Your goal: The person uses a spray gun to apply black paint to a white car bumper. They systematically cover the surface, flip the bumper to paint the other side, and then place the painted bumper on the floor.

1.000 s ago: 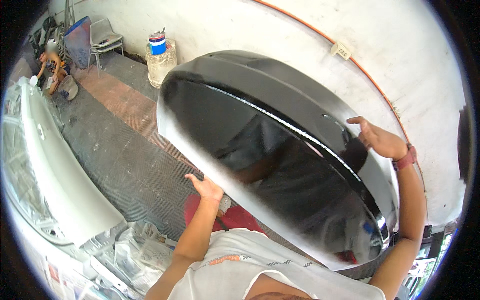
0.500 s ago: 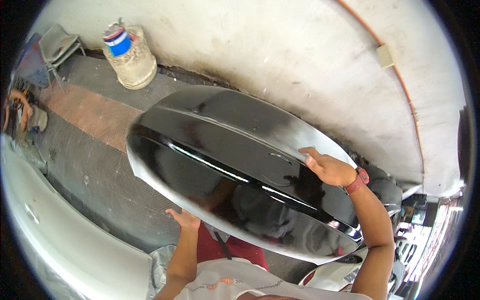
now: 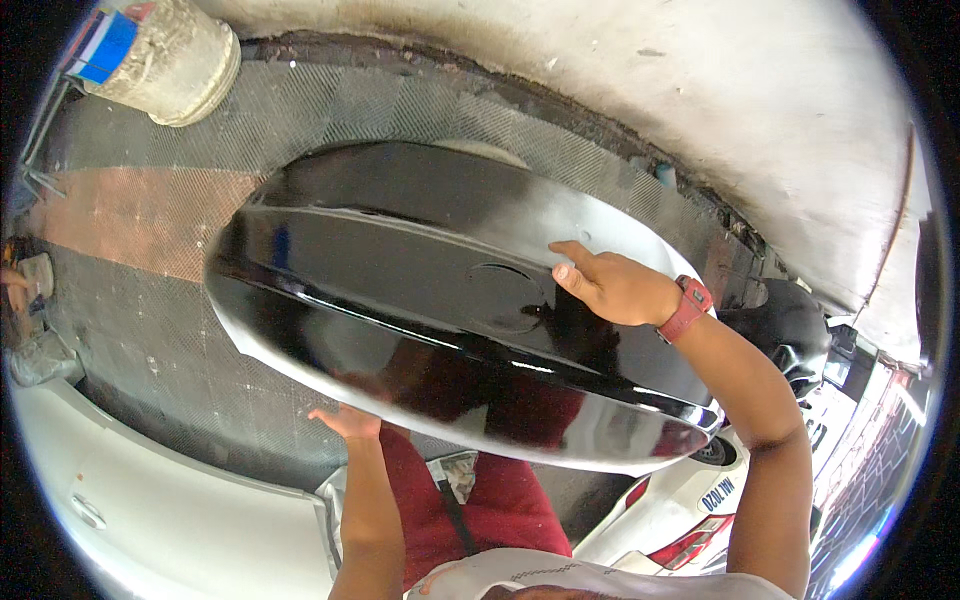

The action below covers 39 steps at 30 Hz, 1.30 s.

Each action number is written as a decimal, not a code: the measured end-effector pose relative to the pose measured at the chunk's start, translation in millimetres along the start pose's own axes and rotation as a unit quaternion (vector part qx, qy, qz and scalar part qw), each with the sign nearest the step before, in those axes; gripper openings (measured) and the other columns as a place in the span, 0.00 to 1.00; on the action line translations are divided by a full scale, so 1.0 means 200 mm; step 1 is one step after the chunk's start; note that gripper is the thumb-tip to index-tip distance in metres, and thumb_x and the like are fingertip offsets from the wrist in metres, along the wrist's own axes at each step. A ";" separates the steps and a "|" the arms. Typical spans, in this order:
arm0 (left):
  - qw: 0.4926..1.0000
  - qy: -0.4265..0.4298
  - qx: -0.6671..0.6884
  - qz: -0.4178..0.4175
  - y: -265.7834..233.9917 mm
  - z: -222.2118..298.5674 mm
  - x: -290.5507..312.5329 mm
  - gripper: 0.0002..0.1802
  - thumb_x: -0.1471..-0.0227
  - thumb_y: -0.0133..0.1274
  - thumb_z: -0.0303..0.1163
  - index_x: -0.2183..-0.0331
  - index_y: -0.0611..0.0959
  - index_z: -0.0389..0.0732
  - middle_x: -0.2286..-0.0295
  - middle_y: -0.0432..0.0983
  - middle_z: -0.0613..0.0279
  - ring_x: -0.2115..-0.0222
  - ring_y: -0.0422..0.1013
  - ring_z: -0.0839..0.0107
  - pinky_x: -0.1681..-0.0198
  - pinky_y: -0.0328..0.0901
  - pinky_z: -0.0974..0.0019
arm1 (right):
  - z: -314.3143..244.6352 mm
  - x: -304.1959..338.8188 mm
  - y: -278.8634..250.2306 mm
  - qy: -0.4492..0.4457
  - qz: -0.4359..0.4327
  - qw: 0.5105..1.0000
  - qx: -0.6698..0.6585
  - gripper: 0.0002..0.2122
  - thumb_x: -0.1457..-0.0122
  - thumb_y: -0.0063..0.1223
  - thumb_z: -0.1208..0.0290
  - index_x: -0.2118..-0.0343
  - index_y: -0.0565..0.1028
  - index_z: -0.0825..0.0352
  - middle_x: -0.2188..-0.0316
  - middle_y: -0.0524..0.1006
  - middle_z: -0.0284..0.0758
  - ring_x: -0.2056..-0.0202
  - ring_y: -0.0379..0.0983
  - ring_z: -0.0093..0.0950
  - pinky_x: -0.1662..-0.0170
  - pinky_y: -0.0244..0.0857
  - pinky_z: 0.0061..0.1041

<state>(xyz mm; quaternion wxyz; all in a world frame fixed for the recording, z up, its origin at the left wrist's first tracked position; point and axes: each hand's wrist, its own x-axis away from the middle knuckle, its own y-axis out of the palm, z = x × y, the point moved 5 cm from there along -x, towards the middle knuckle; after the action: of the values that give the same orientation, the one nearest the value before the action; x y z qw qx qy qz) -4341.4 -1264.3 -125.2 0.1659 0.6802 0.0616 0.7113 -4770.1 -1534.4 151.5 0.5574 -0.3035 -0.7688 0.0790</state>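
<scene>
A large glossy black car body panel (image 3: 380, 245), apparently a trunk lid, spans the middle, with whitish unpainted or dusted edges and a round recess on its face. Over its right part is my right hand (image 3: 615, 285), wearing a red wristwatch (image 3: 688, 308). The thumb and a finger are stretched apart near the recess; I cannot tell whether they touch the paint. At the panel's near left edge is my left hand (image 3: 348, 420). Its thumb points outward to the left, and the other fingers are partly hidden by the edge. What supports the panel underneath is hidden.
A pale, stained bucket (image 3: 175, 65) with a blue-banded can (image 3: 108, 48) on it stands far left by the wall (image 3: 640, 60). A white car panel (image 3: 190, 500) lies near left. A white car (image 3: 610, 530) with red tail lights is at the lower right.
The view has tilted downward, and more floor shows between the black panel and the wall. Both hands keep about the same places relative to the panel.
</scene>
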 end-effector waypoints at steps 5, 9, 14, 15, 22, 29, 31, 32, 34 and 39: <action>0.999 0.026 -0.015 0.027 -0.02 0.02 -0.20 0.70 0.62 0.30 0.96 0.36 0.76 0.52 0.38 0.70 0.56 0.39 0.64 0.50 0.34 0.57 0.34 | 0.17 -0.29 0.12 0.000 0.003 0.999 -0.042 0.39 0.27 0.25 0.35 0.34 0.64 0.71 0.61 0.80 0.65 0.52 0.77 0.60 0.44 0.67 0.50; 0.991 0.055 -0.044 0.110 0.00 0.05 -0.36 0.70 0.60 0.27 0.95 0.31 0.68 0.55 0.31 0.61 0.56 0.32 0.57 0.48 0.30 0.50 0.32 | 0.31 -0.51 0.21 -0.002 0.037 0.998 -0.055 0.38 0.26 0.24 0.36 0.36 0.65 0.70 0.57 0.79 0.65 0.49 0.76 0.60 0.42 0.66 0.50; 0.989 0.060 -0.062 0.121 0.03 -0.01 -0.57 0.69 0.59 0.25 0.95 0.29 0.65 0.57 0.29 0.57 0.59 0.30 0.53 0.49 0.29 0.45 0.29 | 0.47 -0.74 0.25 -0.018 0.068 0.995 -0.068 0.35 0.26 0.24 0.38 0.38 0.66 0.69 0.55 0.79 0.62 0.49 0.75 0.60 0.43 0.66 0.50; 0.990 0.067 -0.084 0.097 0.03 -0.03 -0.61 0.69 0.59 0.25 0.94 0.29 0.65 0.57 0.28 0.54 0.58 0.29 0.50 0.49 0.29 0.42 0.28 | 0.49 -0.78 0.25 -0.017 0.076 0.995 -0.063 0.35 0.26 0.24 0.38 0.38 0.66 0.69 0.55 0.80 0.62 0.49 0.75 0.60 0.43 0.66 0.49; 0.997 0.048 -0.034 0.044 0.06 -0.16 -0.78 0.65 0.58 0.21 0.94 0.30 0.66 0.66 0.26 0.47 0.59 0.26 0.43 0.47 0.30 0.39 0.23 | 0.65 -0.91 0.25 -0.001 0.061 0.996 -0.067 0.37 0.26 0.24 0.35 0.36 0.67 0.68 0.47 0.78 0.59 0.42 0.72 0.56 0.36 0.62 0.45; 0.995 0.061 -0.023 0.069 0.06 -0.27 -0.84 0.65 0.58 0.24 0.94 0.29 0.63 0.65 0.26 0.46 0.61 0.25 0.39 0.48 0.26 0.37 0.32 | 0.82 -1.00 0.29 0.022 0.071 0.995 -0.070 0.39 0.28 0.21 0.32 0.35 0.68 0.64 0.42 0.76 0.54 0.37 0.70 0.49 0.34 0.60 0.41; 0.996 0.037 0.010 0.076 0.03 -0.28 -0.89 0.67 0.59 0.25 0.94 0.28 0.63 0.63 0.26 0.46 0.60 0.25 0.40 0.49 0.25 0.37 0.34 | 0.85 -1.02 0.30 0.006 0.090 0.993 -0.077 0.37 0.26 0.23 0.35 0.36 0.69 0.67 0.42 0.75 0.56 0.37 0.69 0.52 0.34 0.60 0.41; 0.995 0.037 0.008 0.096 0.01 -0.28 -0.93 0.69 0.60 0.27 0.95 0.28 0.61 0.62 0.26 0.46 0.61 0.26 0.41 0.50 0.25 0.38 0.35 | 0.88 -1.02 0.30 0.018 0.084 0.993 -0.083 0.37 0.25 0.23 0.36 0.36 0.69 0.67 0.44 0.76 0.55 0.39 0.71 0.52 0.35 0.61 0.41; 0.995 0.039 -0.063 0.059 0.00 -0.27 -0.97 0.72 0.60 0.25 0.95 0.26 0.55 0.57 0.25 0.44 0.60 0.25 0.39 0.51 0.25 0.37 0.37 | 0.91 -1.04 0.32 0.027 0.086 0.992 -0.083 0.36 0.25 0.23 0.37 0.36 0.69 0.67 0.44 0.76 0.55 0.40 0.72 0.52 0.35 0.61 0.40; 0.984 0.035 -0.158 0.068 -0.02 -0.23 -1.06 0.74 0.59 0.21 0.95 0.25 0.49 0.52 0.25 0.41 0.59 0.24 0.34 0.53 0.25 0.35 0.39 | 0.93 -1.06 0.36 0.023 0.074 0.992 -0.095 0.35 0.25 0.23 0.38 0.35 0.68 0.66 0.42 0.75 0.55 0.39 0.72 0.52 0.35 0.61 0.39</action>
<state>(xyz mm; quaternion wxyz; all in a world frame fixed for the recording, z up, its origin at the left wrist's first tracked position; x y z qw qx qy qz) -4382.1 -1321.4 -330.0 0.2198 0.6225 -0.0923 0.7454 -4870.0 -1553.9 -120.5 0.5359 -0.4126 -0.7355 0.0395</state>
